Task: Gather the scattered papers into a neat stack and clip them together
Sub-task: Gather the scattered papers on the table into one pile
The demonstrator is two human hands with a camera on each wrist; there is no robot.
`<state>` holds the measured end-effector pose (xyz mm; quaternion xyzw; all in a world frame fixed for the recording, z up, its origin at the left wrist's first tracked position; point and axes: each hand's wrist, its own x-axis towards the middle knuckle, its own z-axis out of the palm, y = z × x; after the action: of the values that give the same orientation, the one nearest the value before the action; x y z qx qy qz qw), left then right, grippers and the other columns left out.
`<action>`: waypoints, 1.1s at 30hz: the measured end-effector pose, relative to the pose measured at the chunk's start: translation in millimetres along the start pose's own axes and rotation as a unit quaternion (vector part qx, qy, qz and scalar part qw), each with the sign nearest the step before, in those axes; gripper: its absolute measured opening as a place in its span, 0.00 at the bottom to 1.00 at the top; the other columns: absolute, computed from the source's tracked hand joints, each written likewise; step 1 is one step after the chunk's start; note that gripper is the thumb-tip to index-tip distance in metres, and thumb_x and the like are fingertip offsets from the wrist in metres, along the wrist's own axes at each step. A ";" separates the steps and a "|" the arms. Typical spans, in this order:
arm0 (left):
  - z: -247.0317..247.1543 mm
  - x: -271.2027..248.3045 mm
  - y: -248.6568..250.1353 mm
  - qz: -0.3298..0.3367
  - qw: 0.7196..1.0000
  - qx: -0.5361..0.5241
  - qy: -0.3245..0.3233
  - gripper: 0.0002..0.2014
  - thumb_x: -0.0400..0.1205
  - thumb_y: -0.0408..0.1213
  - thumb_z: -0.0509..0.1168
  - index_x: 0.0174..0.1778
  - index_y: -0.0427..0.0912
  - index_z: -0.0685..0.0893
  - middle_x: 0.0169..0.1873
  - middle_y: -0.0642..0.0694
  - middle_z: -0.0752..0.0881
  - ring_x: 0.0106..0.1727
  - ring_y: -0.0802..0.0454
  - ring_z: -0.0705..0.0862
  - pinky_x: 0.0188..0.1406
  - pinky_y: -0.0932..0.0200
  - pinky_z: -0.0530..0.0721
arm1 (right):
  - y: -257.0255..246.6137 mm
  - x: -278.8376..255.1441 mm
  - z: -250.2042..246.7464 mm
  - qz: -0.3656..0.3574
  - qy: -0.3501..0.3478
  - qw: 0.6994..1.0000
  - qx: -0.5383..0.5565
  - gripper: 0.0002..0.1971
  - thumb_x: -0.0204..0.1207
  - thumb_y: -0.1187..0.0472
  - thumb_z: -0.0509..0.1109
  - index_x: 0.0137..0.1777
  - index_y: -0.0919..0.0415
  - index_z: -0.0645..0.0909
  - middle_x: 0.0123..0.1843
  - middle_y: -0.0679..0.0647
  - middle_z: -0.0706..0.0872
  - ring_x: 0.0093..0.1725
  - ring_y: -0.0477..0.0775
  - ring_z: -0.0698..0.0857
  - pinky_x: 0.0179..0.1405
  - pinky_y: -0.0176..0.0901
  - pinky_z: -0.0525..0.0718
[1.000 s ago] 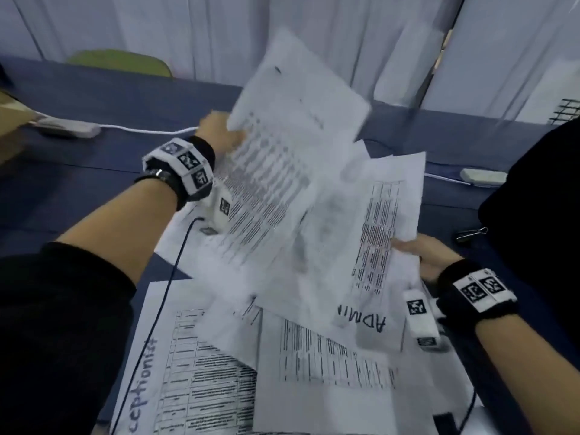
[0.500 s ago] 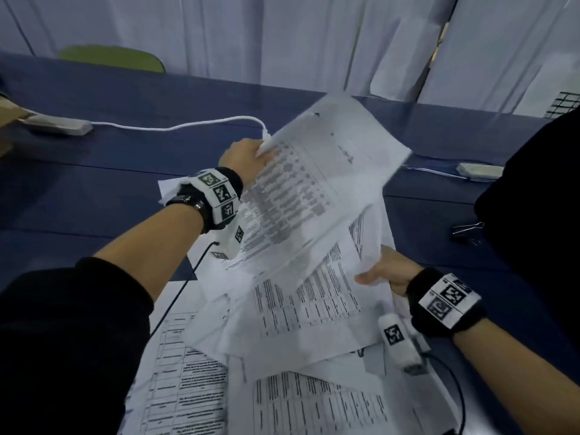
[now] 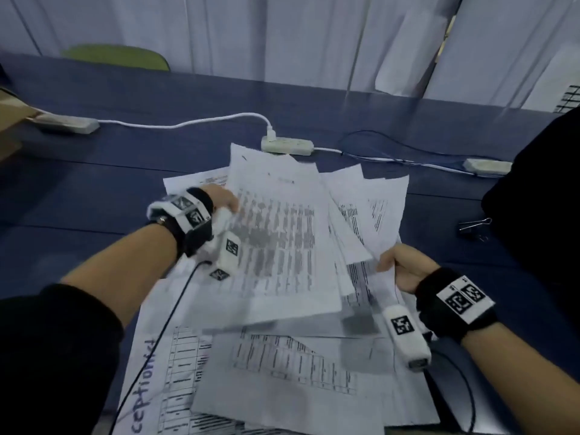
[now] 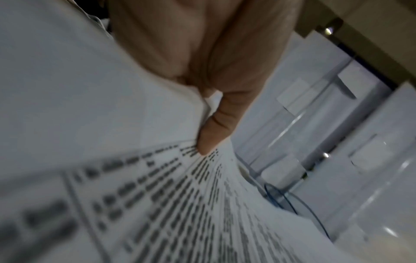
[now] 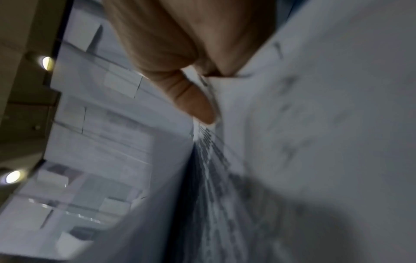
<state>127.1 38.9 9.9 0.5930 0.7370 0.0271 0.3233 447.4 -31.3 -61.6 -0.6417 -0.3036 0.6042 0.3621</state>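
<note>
**Two pinches, one loose sheaf**

Several printed papers point(image 3: 282, 246) hang fanned between the grips, over more sheets lying on the blue table point(image 3: 94, 189). Left hand point(image 3: 219, 199) pinches one edge, thumb on top; right hand point(image 3: 398, 268) pinches the opposite edge. Unaligned inner sheets could slide out below either pinch. Binder clip point(image 3: 474, 226) lies beyond the right hand.

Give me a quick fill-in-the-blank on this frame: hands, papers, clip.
1. Both hands hold the fanned ____, the left hand at one side and the right hand at the other.
2. The binder clip lies on the table to the person's ____.
3. The table is ____ in colour.

Missing words: papers; right; blue
</note>
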 end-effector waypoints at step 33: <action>41.5 -17.7 -7.6 0.015 0.941 -0.329 -0.077 0.07 0.82 0.27 0.59 0.52 0.42 0.72 0.41 0.45 0.77 0.40 0.50 0.77 0.37 0.55 0.79 | -0.4 -10.0 -14.0 -0.107 0.020 0.993 0.042 0.23 0.61 0.70 0.80 0.56 0.71 0.79 0.38 0.52 0.92 0.34 0.46 0.89 0.39 0.38 0.88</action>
<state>143.3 6.6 -18.3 0.4646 0.6509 0.2272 0.5557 460.5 -40.7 -55.6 -0.6021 -0.3375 0.5612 0.4568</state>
